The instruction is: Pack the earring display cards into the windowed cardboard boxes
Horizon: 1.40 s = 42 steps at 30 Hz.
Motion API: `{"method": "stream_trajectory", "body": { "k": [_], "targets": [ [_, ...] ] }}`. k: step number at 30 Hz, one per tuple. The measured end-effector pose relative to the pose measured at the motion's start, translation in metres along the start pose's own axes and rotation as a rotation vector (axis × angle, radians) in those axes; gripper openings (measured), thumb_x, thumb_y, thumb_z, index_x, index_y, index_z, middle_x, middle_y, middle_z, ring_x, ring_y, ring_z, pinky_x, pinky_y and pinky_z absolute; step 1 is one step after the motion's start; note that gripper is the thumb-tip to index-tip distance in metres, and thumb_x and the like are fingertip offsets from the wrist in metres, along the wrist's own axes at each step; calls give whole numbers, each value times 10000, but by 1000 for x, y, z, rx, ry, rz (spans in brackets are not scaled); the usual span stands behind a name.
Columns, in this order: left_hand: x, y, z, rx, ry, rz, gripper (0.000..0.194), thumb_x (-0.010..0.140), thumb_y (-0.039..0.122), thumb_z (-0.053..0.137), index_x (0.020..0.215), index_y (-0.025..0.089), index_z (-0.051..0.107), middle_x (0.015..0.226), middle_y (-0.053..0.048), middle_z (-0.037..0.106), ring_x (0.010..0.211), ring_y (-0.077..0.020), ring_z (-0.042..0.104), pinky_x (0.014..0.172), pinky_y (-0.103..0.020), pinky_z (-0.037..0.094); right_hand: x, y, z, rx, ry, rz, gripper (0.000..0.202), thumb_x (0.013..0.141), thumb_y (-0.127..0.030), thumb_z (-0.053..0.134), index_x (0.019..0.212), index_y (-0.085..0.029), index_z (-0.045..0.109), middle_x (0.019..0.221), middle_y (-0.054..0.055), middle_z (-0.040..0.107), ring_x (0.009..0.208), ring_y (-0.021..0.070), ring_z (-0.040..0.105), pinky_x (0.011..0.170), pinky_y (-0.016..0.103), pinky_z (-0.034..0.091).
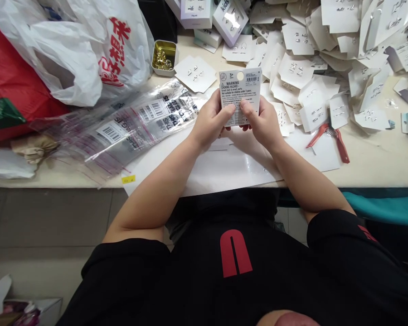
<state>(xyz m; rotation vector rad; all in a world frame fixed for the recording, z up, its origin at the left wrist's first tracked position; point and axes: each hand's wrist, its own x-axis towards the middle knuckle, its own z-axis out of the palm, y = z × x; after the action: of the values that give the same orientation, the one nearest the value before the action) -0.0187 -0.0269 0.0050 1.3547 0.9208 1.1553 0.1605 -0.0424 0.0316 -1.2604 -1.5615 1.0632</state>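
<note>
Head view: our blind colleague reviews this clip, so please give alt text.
Both hands, left hand and right hand, hold a white warning card upright over a table. Clear bags lie left, loose cards and red pliers right.

White card (pixel 240 96) held between left hand (pixel 211 120) and right hand (pixel 263 122) printed "3+", "WARNING CHOKING HAZARD – Small ball & small parts" with a barcode, box (pixel 230 18) marked "kids", clear bags (pixel 136 120) printed "THIS BAG IS", white plastic bag (pixel 88 45) with red Chinese characters
</note>
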Motion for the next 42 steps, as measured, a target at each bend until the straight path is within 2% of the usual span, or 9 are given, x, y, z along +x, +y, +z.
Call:
{"method": "stream_trajectory", "body": {
  "k": [2,4,10,14,18,23,28,35,42],
  "targets": [
    [-3,4,4,26,33,-14,229,1066,398,662,1252,266,645,1070,-42,745,846,-221,770,623,-273,583,-3,-1,1,-13,-6,18,667,905,-939,603,1124,-317,704,935,47,730,780,230,729,644,367,676],
    [-5,9,6,38,46,-13,205,1063,366,653,1232,250,646,1029,-44,734,833,-221,772,650,-291,594,-4,-2,2,-14,-12,26,678,905,-946,591,1141,-322,709,926,51,717,813,249,743,655,378,684],
    [-8,14,5,-2,-1,101,177,1047,367,604,1174,250,643,940,-41,718,697,-197,724,500,-277,528,-6,-6,2,4,8,38,676,892,-951,607,1092,-312,703,879,45,692,776,237,737,628,353,658],
    [-10,16,6,-43,-4,99,157,1043,355,615,1159,251,639,970,-43,748,668,-178,711,500,-278,534,-8,-11,2,9,23,39,706,883,-961,608,1073,-288,699,857,33,677,746,217,726,612,328,624],
    [-9,15,7,24,8,73,154,1053,349,595,1176,264,633,991,-35,748,704,-173,736,515,-259,537,-9,-13,2,-6,37,15,741,903,-948,591,1097,-243,708,845,21,659,733,193,734,609,296,611],
    [-9,14,7,-16,-22,125,212,1027,398,594,1179,251,614,992,-48,758,701,-171,730,493,-256,514,-8,-11,1,-25,36,25,731,883,-957,613,1101,-267,717,864,24,694,764,204,749,612,300,639],
    [-9,15,7,81,-2,56,246,1051,435,566,1221,260,601,1046,-40,757,750,-166,745,545,-249,533,-7,-11,1,-14,46,8,758,829,-993,628,1056,-276,721,839,12,711,696,195,729,580,315,642],
    [-10,17,7,34,10,62,183,1087,388,572,1208,274,647,1032,-28,769,746,-179,756,532,-250,547,-8,-12,1,18,41,-7,616,916,-878,668,1038,-276,714,828,10,707,677,197,719,587,330,636],
    [-10,16,7,4,73,-70,143,1096,340,645,1225,281,659,982,-19,736,870,-237,797,666,-302,618,-9,-13,-1,-21,22,79,686,854,-970,628,1115,-345,739,912,53,721,855,288,760,694,422,700]
  ]
}}
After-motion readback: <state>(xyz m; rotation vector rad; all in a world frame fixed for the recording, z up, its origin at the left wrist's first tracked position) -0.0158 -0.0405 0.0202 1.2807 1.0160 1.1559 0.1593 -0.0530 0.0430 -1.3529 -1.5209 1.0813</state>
